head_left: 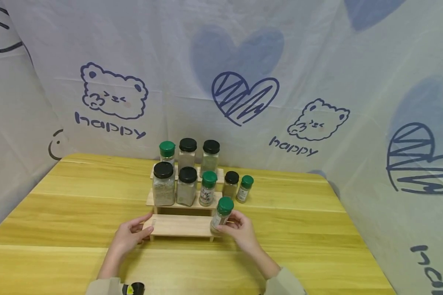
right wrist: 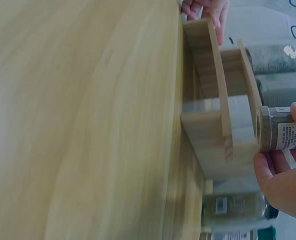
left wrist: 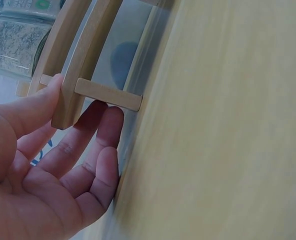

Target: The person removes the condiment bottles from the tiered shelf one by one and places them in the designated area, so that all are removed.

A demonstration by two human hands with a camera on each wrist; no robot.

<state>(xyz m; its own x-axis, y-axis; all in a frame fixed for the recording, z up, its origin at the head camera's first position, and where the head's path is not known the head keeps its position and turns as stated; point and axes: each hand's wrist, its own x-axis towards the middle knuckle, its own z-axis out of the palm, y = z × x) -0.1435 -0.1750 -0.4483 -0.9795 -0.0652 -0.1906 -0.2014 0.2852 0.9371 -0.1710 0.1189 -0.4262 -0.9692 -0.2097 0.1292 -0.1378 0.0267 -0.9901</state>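
A three-tier wooden spice rack (head_left: 181,226) stands on the table. My left hand (head_left: 129,237) grips the left end of its lowest tier; the left wrist view shows the thumb on top of the board and the fingers (left wrist: 80,145) underneath. Between thumb and fingers, my right hand (head_left: 243,232) holds a glass spice jar (head_left: 219,219) with a green cap. In the head view that jar is at the right end of the lowest tier, tilted slightly. The right wrist view shows the base of the jar (right wrist: 283,132) close over the rack's board (right wrist: 222,85).
On the middle tier stand two black-capped jars (head_left: 164,188) and a green-capped one (head_left: 207,192). The top tier holds a green-capped jar (head_left: 167,149) and two black-capped jars (head_left: 211,153). Right of the rack, a black-capped jar (head_left: 230,186) and a green-capped jar (head_left: 245,190) stand on the table (head_left: 299,229).
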